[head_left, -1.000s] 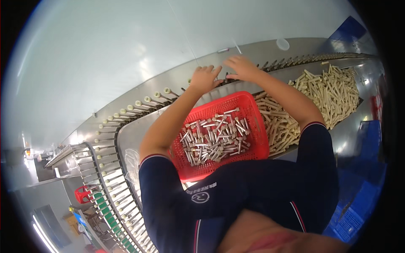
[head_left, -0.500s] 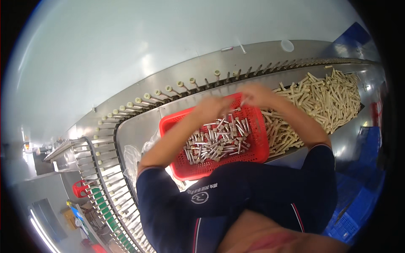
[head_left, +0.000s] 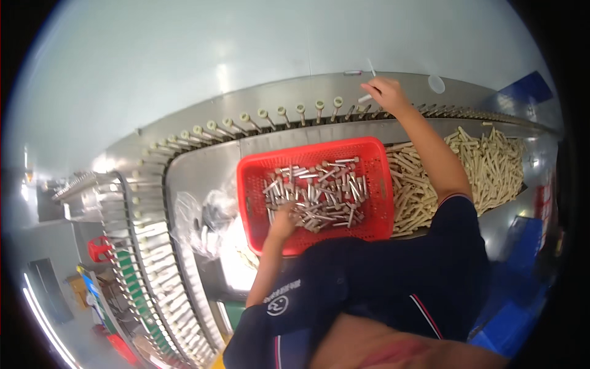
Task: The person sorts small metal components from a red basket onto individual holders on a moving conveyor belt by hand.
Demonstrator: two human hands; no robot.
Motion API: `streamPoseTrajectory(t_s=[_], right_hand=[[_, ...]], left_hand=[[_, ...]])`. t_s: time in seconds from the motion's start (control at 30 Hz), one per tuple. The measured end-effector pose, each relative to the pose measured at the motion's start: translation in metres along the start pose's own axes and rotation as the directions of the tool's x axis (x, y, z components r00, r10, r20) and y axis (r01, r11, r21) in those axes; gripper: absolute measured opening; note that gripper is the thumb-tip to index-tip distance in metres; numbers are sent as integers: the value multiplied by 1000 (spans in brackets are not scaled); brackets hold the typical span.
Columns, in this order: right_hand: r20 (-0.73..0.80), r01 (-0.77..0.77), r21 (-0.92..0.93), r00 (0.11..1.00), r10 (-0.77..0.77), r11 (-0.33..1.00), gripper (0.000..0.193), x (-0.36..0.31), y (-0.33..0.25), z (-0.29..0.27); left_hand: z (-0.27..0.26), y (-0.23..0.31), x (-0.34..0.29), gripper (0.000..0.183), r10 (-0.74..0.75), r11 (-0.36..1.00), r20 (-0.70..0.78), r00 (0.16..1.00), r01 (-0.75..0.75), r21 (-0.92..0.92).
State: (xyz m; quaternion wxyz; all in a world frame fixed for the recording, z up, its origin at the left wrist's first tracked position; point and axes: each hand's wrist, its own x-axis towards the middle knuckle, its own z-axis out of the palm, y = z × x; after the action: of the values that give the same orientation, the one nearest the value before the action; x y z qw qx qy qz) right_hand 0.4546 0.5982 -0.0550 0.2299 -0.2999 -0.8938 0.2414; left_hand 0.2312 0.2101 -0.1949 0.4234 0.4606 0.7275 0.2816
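A red perforated basket point(head_left: 244, 184) sits before me, with many short silvery metal pins with beige heads point(head_left: 319, 195) heaped in it. My left hand point(head_left: 284, 220) reaches into its left part and touches the pins; the fingertips are blurred among them. Beyond the basket, my right hand point(head_left: 388, 94) is raised over the conveyor chain point(head_left: 246, 136), fingers closed in a pinch. A short pale rod point(head_left: 365, 98) sticks out from those fingers, pointing left and down. Left of this hand, upright metal pegs carry round beige heads point(head_left: 300, 109); to its right the pegs are bare.
A large heap of beige sticks point(head_left: 485, 154) lies right of the basket. Clear plastic bags point(head_left: 203, 221) lie to its left. The chain curves back along my left side. On the far ledge are a round white lid point(head_left: 436, 84) and a small tube point(head_left: 353, 72). Blue crates stand at right.
Both hands were together over the basket's far side. My right hand has moved away to the chain; my left has come back down into the basket. The view has shifted slightly.
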Motion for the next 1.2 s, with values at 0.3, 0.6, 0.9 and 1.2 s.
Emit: streamPoseTrajectory(t_s=[0.3, 0.6, 0.9, 1.2], right_hand=[[-183, 244, -311, 933, -310, 918, 52, 6, -39, 69], [705, 352, -73, 680, -202, 933, 43, -37, -42, 67], [381, -181, -238, 886, 263, 954, 46, 17, 13, 46], [-148, 371, -308, 891, -429, 876, 46, -45, -54, 52]], left_hand=[[-52, -33, -7, 25, 19, 985, -96, 995, -2, 172], [-35, -2, 1, 26, 69, 996, -136, 988, -61, 62], [-14, 7, -18, 27, 122, 990, -7, 992, -122, 65], [-14, -10, -76, 20, 16, 996, -264, 964, 9, 93]])
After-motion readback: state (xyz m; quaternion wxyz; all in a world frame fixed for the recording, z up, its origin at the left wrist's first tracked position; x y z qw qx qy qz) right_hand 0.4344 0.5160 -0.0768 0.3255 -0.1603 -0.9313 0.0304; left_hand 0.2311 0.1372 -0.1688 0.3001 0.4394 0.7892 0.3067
